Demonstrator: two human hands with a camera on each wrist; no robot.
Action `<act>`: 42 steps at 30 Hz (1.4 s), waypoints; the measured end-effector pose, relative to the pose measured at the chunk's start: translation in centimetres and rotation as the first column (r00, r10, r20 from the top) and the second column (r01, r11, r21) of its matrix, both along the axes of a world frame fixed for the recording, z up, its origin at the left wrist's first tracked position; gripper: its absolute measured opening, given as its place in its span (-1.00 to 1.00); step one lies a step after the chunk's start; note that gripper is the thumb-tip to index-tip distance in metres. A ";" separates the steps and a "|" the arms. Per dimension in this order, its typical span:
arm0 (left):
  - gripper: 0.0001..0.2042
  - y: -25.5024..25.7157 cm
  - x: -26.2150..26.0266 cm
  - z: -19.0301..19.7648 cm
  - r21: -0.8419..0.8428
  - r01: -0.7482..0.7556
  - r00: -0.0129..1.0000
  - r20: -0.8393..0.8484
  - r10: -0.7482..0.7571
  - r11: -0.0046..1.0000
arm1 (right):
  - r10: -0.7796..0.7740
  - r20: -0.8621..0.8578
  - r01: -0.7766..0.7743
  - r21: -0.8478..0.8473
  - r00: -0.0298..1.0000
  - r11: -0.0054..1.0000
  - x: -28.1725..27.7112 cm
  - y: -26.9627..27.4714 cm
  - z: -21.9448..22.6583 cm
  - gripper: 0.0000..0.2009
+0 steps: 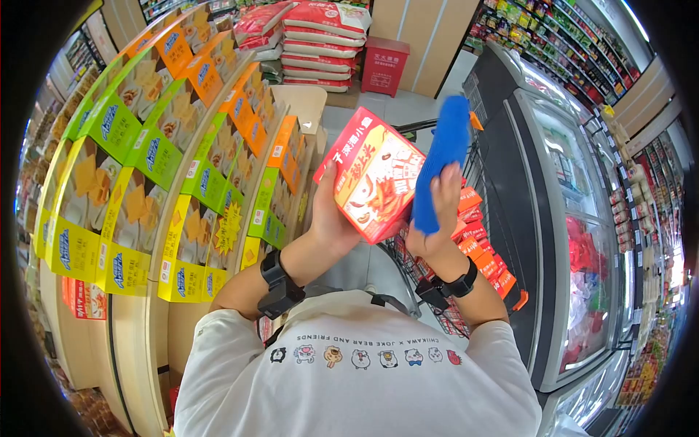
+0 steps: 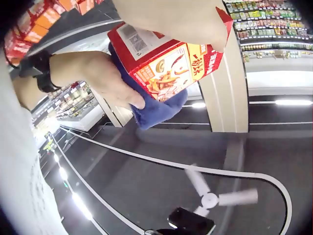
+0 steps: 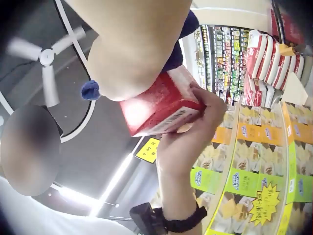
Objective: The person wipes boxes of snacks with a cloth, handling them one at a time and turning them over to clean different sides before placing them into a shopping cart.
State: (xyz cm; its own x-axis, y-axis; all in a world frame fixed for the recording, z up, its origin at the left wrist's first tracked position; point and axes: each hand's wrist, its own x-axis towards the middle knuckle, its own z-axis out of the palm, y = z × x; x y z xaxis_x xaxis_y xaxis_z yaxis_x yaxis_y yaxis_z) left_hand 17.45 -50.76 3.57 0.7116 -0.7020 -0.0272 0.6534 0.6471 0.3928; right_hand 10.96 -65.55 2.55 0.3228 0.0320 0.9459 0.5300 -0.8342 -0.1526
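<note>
My left hand [image 1: 331, 207] grips a red snack box [image 1: 375, 175] by its left edge and holds it tilted at chest height. Its thumb lies across the printed front. My right hand [image 1: 437, 211] holds a blue cloth [image 1: 443, 156] and presses it against the box's right side. The left wrist view shows the box [image 2: 171, 58] from below, with the right hand [image 2: 98, 78] bunching the cloth [image 2: 156, 110] under it. In the right wrist view, the left hand [image 3: 190, 132] has its fingers curled around the box [image 3: 161, 110], and a bit of cloth [image 3: 90, 90] shows.
A shopping cart [image 1: 473, 240] with several red boxes stands just below my hands. Shelves of yellow, green and orange boxes [image 1: 167, 160] curve along the left. A glass-topped freezer [image 1: 568, 218] runs along the right. Stacked sacks [image 1: 317, 44] and a red bin [image 1: 384, 65] stand at the aisle's far end.
</note>
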 end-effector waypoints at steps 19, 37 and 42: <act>-0.55 0.4 0.5 -0.7 0.257 -0.406 0.911 0.189 0.366 0.877 | 0.114 -0.490 0.012 0.247 0.864 0.969 0.6 -1.5 2.1 -0.48; -0.31 0.9 0.9 -0.6 -0.179 0.237 0.968 -0.040 -0.248 0.955 | 0.833 0.299 -0.327 0.933 0.466 -0.151 0.1 1.0 6.5 -0.35; -0.19 0.2 0.9 -1.9 -0.273 0.337 0.915 -0.132 -0.382 0.901 | 0.859 0.272 -0.390 0.916 0.433 -0.093 0.5 3.2 7.0 -0.30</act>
